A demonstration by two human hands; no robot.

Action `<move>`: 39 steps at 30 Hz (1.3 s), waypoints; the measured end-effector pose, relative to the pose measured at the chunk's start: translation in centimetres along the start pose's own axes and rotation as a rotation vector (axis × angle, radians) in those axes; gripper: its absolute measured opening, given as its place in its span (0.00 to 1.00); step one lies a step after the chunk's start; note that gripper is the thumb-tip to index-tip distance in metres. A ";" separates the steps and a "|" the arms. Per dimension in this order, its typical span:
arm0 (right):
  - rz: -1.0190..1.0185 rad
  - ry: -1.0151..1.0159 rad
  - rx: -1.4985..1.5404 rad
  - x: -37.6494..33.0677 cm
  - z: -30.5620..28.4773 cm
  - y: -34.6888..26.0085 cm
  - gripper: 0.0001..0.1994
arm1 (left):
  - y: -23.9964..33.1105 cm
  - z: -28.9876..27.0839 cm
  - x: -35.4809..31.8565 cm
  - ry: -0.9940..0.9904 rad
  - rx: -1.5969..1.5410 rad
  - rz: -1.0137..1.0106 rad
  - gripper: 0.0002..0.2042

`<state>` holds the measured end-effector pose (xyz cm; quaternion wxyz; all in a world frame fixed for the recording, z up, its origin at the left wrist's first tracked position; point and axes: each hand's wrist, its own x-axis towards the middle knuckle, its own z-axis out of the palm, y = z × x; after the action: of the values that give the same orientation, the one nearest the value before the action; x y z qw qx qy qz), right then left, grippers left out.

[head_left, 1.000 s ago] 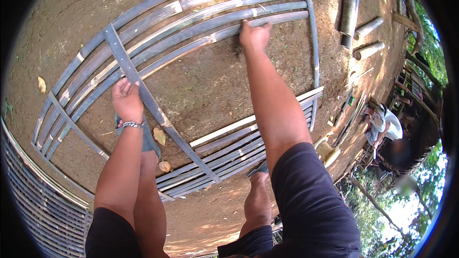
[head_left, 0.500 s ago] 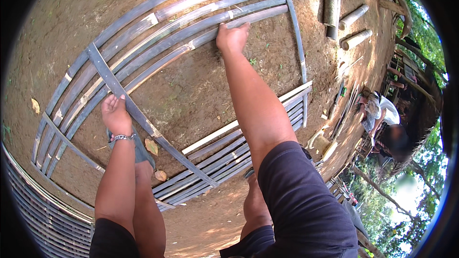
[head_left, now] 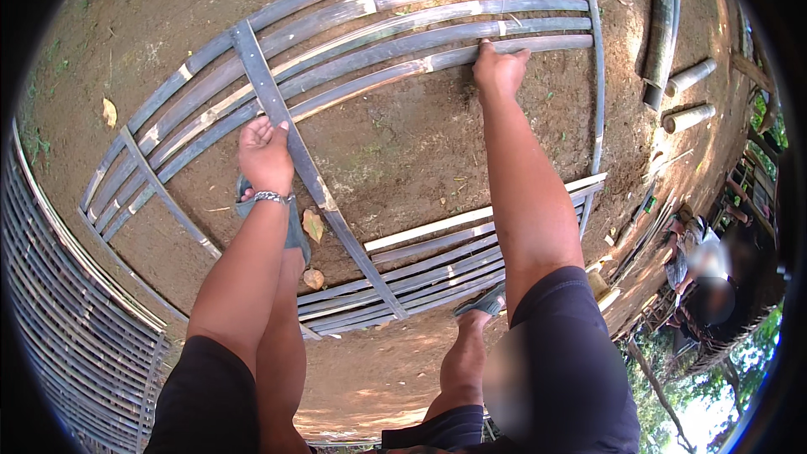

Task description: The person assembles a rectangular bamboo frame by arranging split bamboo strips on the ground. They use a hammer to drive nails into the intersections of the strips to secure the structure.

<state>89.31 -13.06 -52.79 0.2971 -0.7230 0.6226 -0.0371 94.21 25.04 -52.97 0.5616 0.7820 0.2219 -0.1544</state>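
Note:
On the ground before me lies a frame of long split-bamboo slats fixed to bamboo crosspieces. My right hand [head_left: 500, 71] grips the nearest slat [head_left: 378, 77] of the far group, right of the middle crosspiece. My left hand [head_left: 266, 155], with a chain bracelet at the wrist, has its fingers curled at the left edge of the middle crosspiece [head_left: 290, 134], where that same slat meets it. Its thumb rests against the crosspiece; the undersides of the fingers are hidden. A second group of slats [head_left: 429, 265] spans the frame's near side, leaving a gap of bare soil between.
My sandalled feet stand at the frame: left sandal [head_left: 297, 227] inside it, right sandal [head_left: 479, 301] by the near slats. A large slatted bamboo panel [head_left: 76, 303] lies at left. Bamboo poles [head_left: 660, 29] and short pieces [head_left: 691, 76] lie at right, with another person [head_left: 702, 261] beyond.
The whole view has shifted, so the frame and both hands appear farther right. Both hands keep about the same places on the bamboo.

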 end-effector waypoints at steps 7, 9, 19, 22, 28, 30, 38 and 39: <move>-0.022 0.004 0.106 1.6 0.0 2.9 0.52 | 0.3 0.4 -0.8 -0.021 0.015 -0.002 0.17; -0.028 -0.001 0.146 0.4 -0.8 4.4 0.51 | 0.9 0.0 -1.6 -0.020 0.001 -0.002 0.17; 0.176 0.144 -0.241 -11.7 -14.4 23.1 0.36 | 3.1 0.6 -12.8 -0.099 0.579 0.406 0.17; 0.357 0.001 -0.108 -15.2 -15.7 26.8 0.33 | 0.3 0.8 -16.8 -0.421 0.563 0.383 0.13; 0.379 -0.015 -0.318 -15.9 -14.9 23.5 0.38 | -3.4 2.9 -23.0 -1.025 0.992 0.395 0.13; 0.450 0.000 -0.278 -15.5 -14.7 22.3 0.38 | -4.4 3.6 -24.0 -1.049 1.057 0.408 0.14; 0.421 0.076 0.397 -13.9 -14.5 23.5 0.24 | -3.1 5.3 -25.0 -1.037 1.040 0.373 0.15; 0.460 0.000 0.648 -13.6 -15.0 22.5 0.22 | -2.8 5.0 -24.5 -1.025 1.007 0.355 0.15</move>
<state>60.18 -7.32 -46.91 0.5105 -0.4334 0.7244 -0.1639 71.92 16.85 -44.80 0.1845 0.7988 -0.2958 -0.4902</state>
